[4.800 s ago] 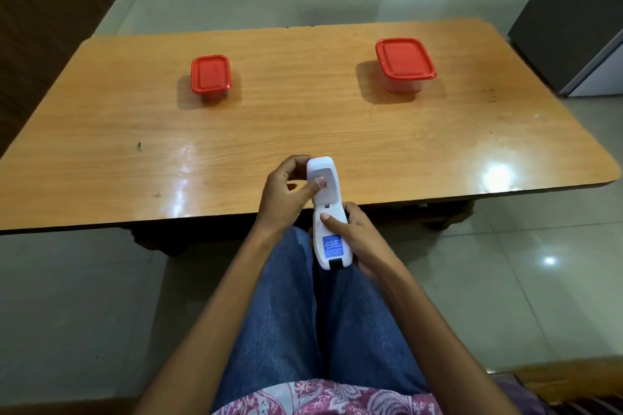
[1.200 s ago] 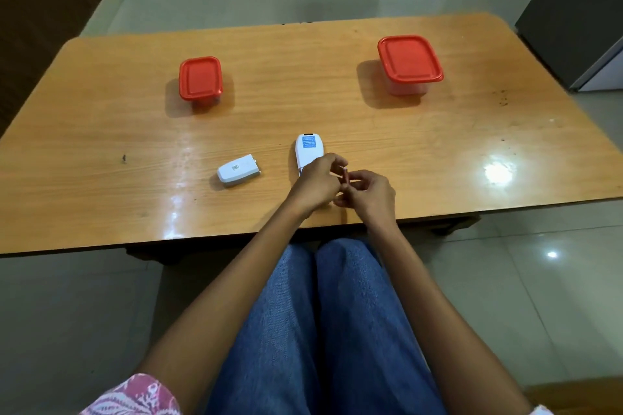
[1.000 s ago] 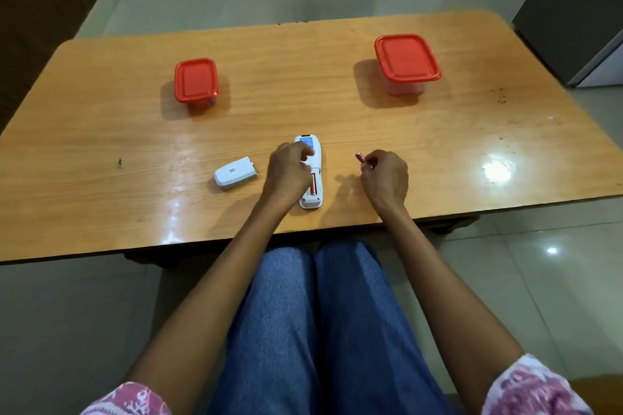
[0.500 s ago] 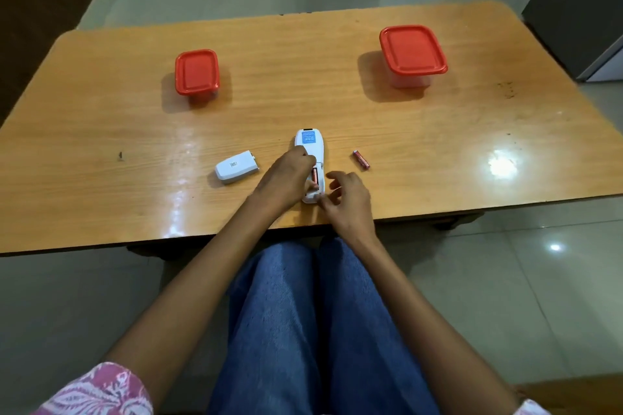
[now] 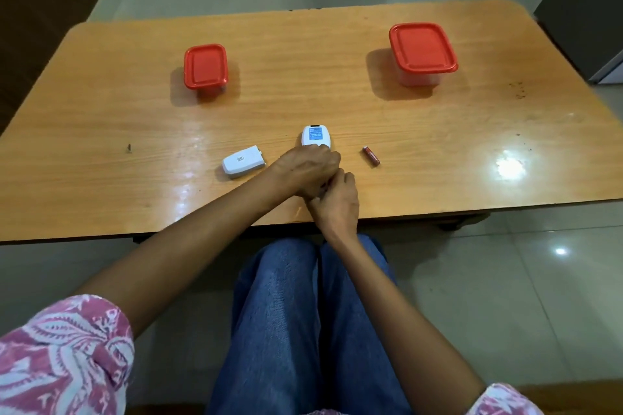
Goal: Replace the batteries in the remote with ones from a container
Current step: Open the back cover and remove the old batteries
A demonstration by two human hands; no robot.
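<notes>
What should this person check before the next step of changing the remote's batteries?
1. Remote lying steady under both hands: ok.
2. Back cover off, set aside on the table: ok.
3. One old battery out: ok.
4. Second old battery out: cannot tell, hands hide the slot.
5. Small box and large box opened for new batteries: not ok, both lids on.
</notes>
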